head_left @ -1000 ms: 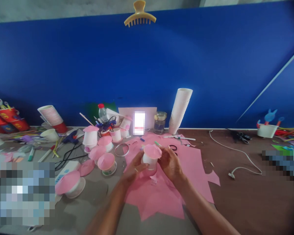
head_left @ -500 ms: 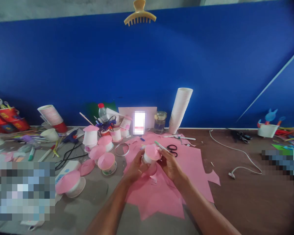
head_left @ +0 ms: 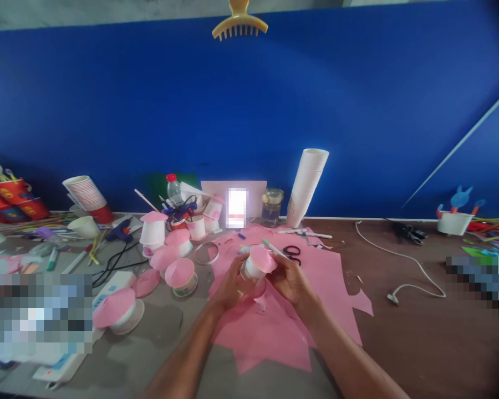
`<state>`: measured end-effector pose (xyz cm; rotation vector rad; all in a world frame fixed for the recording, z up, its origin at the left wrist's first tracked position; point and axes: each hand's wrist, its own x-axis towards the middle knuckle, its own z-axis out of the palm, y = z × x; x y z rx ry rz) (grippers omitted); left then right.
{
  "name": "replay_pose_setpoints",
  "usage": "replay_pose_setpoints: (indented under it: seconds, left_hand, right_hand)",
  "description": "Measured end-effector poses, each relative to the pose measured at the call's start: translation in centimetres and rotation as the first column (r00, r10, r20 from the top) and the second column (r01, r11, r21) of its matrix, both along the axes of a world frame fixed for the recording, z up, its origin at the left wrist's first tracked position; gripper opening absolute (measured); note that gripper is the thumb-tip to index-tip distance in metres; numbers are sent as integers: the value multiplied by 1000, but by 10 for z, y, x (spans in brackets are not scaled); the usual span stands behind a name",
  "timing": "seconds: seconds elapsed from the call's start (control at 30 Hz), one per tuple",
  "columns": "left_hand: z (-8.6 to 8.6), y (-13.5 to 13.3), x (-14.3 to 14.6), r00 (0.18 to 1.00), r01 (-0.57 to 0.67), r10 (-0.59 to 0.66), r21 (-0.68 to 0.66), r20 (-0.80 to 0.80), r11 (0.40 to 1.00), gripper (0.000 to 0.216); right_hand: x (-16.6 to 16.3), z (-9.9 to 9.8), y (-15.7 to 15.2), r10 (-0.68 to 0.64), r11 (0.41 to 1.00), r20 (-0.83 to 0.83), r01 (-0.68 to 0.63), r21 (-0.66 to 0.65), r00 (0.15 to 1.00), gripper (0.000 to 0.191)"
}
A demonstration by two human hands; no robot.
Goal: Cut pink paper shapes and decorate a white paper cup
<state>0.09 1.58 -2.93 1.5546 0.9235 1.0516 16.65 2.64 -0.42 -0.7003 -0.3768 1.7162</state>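
Pink-topped cup (head_left: 255, 269) — left hand (head_left: 232, 285) clamped round its left side, right hand (head_left: 291, 280) pinching its right edge

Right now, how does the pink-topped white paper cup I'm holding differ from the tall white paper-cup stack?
The pink-topped white paper cup is between your left hand and right hand; the tall white paper-cup stack stands untouched. The cup is shorter than the stack. The cup's top is pink; the stack's is white. Both have white sides.
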Motion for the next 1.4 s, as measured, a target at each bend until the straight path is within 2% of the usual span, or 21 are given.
replay_pose_setpoints:
  seconds: [0.1,0.23,0.37,0.47,0.6,0.8,0.9,1.0,1.17,1.23,1.3,1.4]
  left_hand:
    - [0,1,0,1000,14,-14,-4,0,1000,58]
    - [1,1,2,1000,5,-4,54,-18,999,53]
    - [0,0,3,1000,7,-5,62,-19,998,50]
    - [-2,0,2,1000,9,-8,50,-8,999,49]
    - [-1,1,0,999,-36,38,66,-28,997,52]
    - [-2,7,-3,989,-114,126,146,-76,983,53]
    - [-5,8,-2,985,-172,171,103,16,980,59]
    - [-3,7,-1,959,-276,273,38,82,960,52]
    - [13,3,-3,826,-556,547,39,140,830,20]
    - [18,2,-3,814,-571,560,38,152,820,17]
    - [20,2,-2,839,-531,524,14,147,847,22]
    - [22,3,0,851,-493,501,-91,158,865,33]
  right_hand:
    - [1,3,0,-2,1000,-8,2,-4,1000,12]
    - [3,3,0,-17,999,15,16,31,1000,15]
    - [2,3,0,-42,996,68,37,76,997,9]
    - [0,3,0,-53,998,49,50,48,997,10]
    - [-2,1,0,-76,997,43,76,21,996,10]
    - [-7,-5,-1,-68,992,75,59,111,995,14]
    - [-10,-9,-2,-73,990,83,62,127,994,14]
    - [-13,-10,-3,-115,984,89,101,146,989,15]
    - [-13,-8,-6,-162,975,163,132,180,973,18]
    - [-14,-5,-8,-155,974,200,115,198,968,18]
    - [-16,-3,-10,-132,977,221,88,195,966,18]
    - [-18,-1,-14,-86,985,224,48,166,971,17]
